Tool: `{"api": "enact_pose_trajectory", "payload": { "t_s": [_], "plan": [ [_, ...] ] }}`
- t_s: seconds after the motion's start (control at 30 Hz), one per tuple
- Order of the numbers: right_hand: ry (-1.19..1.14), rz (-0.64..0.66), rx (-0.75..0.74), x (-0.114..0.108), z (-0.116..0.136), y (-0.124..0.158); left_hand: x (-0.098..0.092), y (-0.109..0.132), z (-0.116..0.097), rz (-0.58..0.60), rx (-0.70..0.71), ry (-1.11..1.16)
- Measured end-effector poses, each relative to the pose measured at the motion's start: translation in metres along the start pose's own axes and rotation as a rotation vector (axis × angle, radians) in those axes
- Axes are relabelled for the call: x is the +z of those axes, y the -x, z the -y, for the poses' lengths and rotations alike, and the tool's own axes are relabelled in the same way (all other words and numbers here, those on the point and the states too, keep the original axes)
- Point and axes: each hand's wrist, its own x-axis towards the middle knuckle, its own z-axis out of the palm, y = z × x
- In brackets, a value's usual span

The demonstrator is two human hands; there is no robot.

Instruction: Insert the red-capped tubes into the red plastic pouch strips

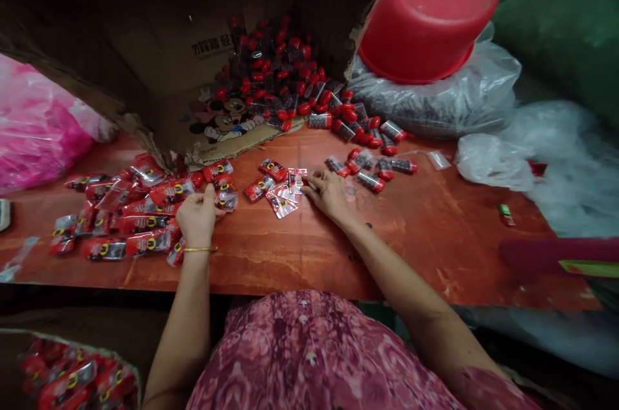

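Note:
My left hand (197,216) rests on the reddish table (300,255), fingers curled beside a filled red packet (225,197) at the edge of a pile of filled packets (120,210). A gold bangle circles that wrist. My right hand (329,193) lies knuckles up, its fingertips on thin empty printed sleeves (285,194) in the table's middle. Loose small clear tubes with red caps (372,168) lie just beyond and to the right of my right hand.
A tipped cardboard box (193,75) spills many red-capped tubes (285,81) at the back. A red basin (425,17) sits upside down on a clear bag (435,100). Pink bags (39,126) lie left, white plastic (570,165) right, and a box of filled packets (72,378) below.

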Motion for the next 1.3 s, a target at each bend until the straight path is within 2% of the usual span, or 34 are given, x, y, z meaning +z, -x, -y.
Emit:
{"api": "enact_pose_trajectory", "payload": {
  "t_s": [0.07, 0.13, 0.17, 0.23, 0.33, 0.43, 0.53, 0.63, 0.87, 1.07, 1.3],
  "plan": [
    [-0.002, 0.013, 0.008, 0.001, -0.001, -0.002, -0.002, 0.005, -0.003, -0.100, 0.153, -0.180],
    [-0.001, 0.016, 0.020, 0.003, -0.001, -0.004, 0.005, 0.015, -0.011, -0.118, 0.299, -0.246],
    [0.002, 0.015, 0.020, 0.003, -0.001, -0.006, 0.012, 0.022, -0.016, -0.077, 0.378, -0.247],
    [0.015, 0.010, 0.008, 0.004, -0.002, -0.008, 0.031, 0.035, -0.027, 0.098, 0.546, -0.243],
    [0.066, 0.001, -0.016, 0.004, -0.003, -0.011, 0.063, 0.047, -0.041, 0.287, 0.744, -0.364],
    [0.085, -0.022, -0.060, 0.004, -0.004, -0.010, 0.089, 0.046, -0.047, 0.310, 0.836, -0.490],
    [0.030, -0.089, -0.054, 0.005, -0.006, -0.007, 0.107, 0.037, -0.047, 0.352, 0.937, -0.575],
    [-0.062, -0.141, -0.023, 0.009, -0.010, -0.007, 0.119, 0.028, -0.044, 0.418, 0.973, -0.644],
    [-0.347, -0.250, 0.009, 0.011, -0.017, -0.004, 0.132, 0.028, -0.043, 0.392, 0.988, -0.625],
    [-0.336, -0.255, 0.048, 0.004, -0.012, 0.007, 0.126, 0.029, -0.044, 0.430, 0.942, -0.590],
    [-0.394, -0.228, 0.106, 0.005, -0.010, 0.009, 0.138, 0.027, -0.046, 0.373, 0.919, -0.581]
  ]
}}
